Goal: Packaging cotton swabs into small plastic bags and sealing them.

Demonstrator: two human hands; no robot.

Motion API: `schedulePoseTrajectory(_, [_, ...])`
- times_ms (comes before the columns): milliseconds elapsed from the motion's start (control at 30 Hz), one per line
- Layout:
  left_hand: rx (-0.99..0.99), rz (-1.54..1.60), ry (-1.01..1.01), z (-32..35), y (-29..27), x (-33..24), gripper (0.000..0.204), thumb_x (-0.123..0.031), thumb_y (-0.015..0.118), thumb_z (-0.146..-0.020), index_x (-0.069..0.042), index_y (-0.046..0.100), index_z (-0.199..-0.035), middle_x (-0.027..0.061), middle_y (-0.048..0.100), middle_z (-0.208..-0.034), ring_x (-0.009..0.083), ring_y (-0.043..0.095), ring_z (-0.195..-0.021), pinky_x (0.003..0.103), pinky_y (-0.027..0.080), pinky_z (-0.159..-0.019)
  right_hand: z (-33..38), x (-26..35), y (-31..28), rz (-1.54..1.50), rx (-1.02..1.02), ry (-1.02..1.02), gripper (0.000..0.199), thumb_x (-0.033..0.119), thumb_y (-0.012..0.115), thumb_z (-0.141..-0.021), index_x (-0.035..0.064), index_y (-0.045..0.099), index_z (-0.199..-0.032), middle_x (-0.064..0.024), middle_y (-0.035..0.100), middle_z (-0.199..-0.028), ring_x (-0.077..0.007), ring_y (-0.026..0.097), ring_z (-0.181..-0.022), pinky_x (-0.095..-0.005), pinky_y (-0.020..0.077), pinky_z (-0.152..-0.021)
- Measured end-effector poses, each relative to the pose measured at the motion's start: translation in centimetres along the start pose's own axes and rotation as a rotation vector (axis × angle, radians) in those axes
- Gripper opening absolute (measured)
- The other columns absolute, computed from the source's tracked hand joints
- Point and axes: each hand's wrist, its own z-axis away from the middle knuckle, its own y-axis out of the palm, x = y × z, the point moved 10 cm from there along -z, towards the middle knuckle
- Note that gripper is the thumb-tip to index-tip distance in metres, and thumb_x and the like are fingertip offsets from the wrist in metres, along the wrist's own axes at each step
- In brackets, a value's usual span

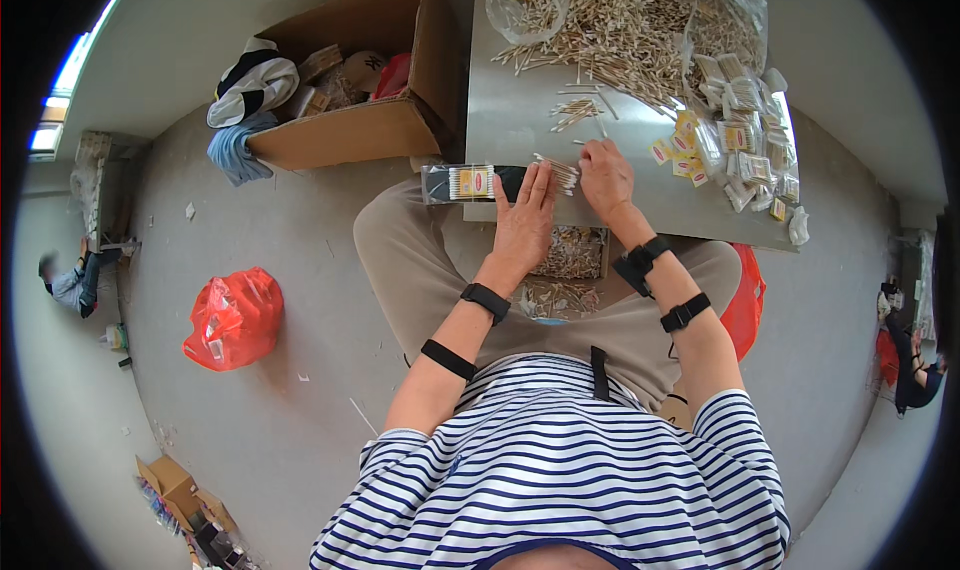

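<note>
At the table's front edge lies a clear plastic packet of cotton swabs (pixel 470 183) with a yellow and red label, on a black strip. My left hand (pixel 522 225) lies flat with fingers stretched out, its fingertips over the strip and against a small bunch of loose cotton swabs (pixel 562 175). Just right of that bunch is my right hand (pixel 608 182), its fingers bent and pressed together near the metal tabletop; what they hold, if anything, is hidden. A few loose swabs (pixel 576 113) lie farther up the table.
A big heap of cotton swabs (pixel 610 20) covers the table's far part, beside clear bags. Filled packets (pixel 745 140) and yellow labels (pixel 685 145) lie at right. An open cardboard box (pixel 345 135) stands at left, a red plastic bag (pixel 235 320) on the floor. Other people sit far off.
</note>
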Motion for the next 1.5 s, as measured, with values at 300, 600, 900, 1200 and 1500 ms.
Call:
schedulePoseTrajectory(300, [-0.003, -0.013, 0.011, -0.1, -0.1, -0.1, 0.099, -0.012, 0.078, -0.073, -0.002, 0.029, -0.159, 0.0088, 0.018, -0.17, 0.026, 0.019, -0.157, 0.074, 0.014, -0.118, 1.3, 0.4, 0.7, 0.121, -0.008, -0.016, 0.003, 0.012, 0.066, -0.088, 0.0102, 0.065, -0.09, -0.0114, 0.063, -0.099, -0.0376, 0.065, -0.091, -0.0487, 0.0527, -0.078])
schedulePoseTrajectory(600, [-0.017, -0.01, 0.013, 0.1, 0.0, 0.0, 0.099, -0.013, 0.078, -0.074, -0.003, 0.029, -0.16, 0.0087, 0.017, -0.171, 0.0256, 0.019, -0.158, 0.073, 0.013, -0.118, 4.3, 5.3, 0.9, 0.188, 0.189, -0.361, 0.083, 0.028, 0.078, -0.077, 0.0013, 0.045, -0.148, -0.0193, 0.044, -0.153, -0.038, 0.035, -0.147, -0.0526, 0.031, -0.12])
schedulePoseTrajectory(900, [-0.031, 0.019, 0.014, 0.1, -0.6, -0.4, 0.102, -0.019, 0.083, -0.071, 0.0, 0.033, -0.158, 0.0111, 0.021, -0.169, 0.0268, 0.021, -0.157, 0.071, 0.015, -0.118, 6.4, 4.0, 2.3, 0.288, 0.321, -0.286, 0.129, 0.038, 0.092, -0.059, 0.001, 0.021, -0.16, -0.0196, 0.02, -0.168, -0.0336, 0.014, -0.158, -0.0537, 0.014, -0.128])
schedulePoseTrajectory(1200, [-0.053, -0.031, 0.019, 0.2, -0.5, -0.4, 0.099, -0.012, 0.079, -0.069, -0.001, 0.034, -0.157, 0.011, 0.023, -0.169, 0.0274, 0.023, -0.156, 0.073, 0.015, -0.117, 7.1, 3.6, 1.7, 0.282, 0.324, -0.388, 0.117, 0.033, 0.09, -0.064, 0.0035, 0.029, -0.159, -0.0154, 0.024, -0.168, -0.0323, 0.016, -0.158, -0.0551, 0.0137, -0.127])
schedulePoseTrajectory(1500, [0.012, 0.038, 0.001, 0.0, -1.3, -0.8, 0.094, -0.006, 0.075, -0.071, 0.001, 0.034, -0.156, 0.012, 0.023, -0.168, 0.0283, 0.025, -0.155, 0.075, 0.015, -0.115, 0.3, -0.3, -3.5, 0.197, -0.133, -0.149, 0.023, 0.012, 0.071, -0.084, 0.0057, 0.066, -0.105, -0.013, 0.061, -0.103, -0.0363, 0.058, -0.103, -0.0462, 0.0517, -0.088])
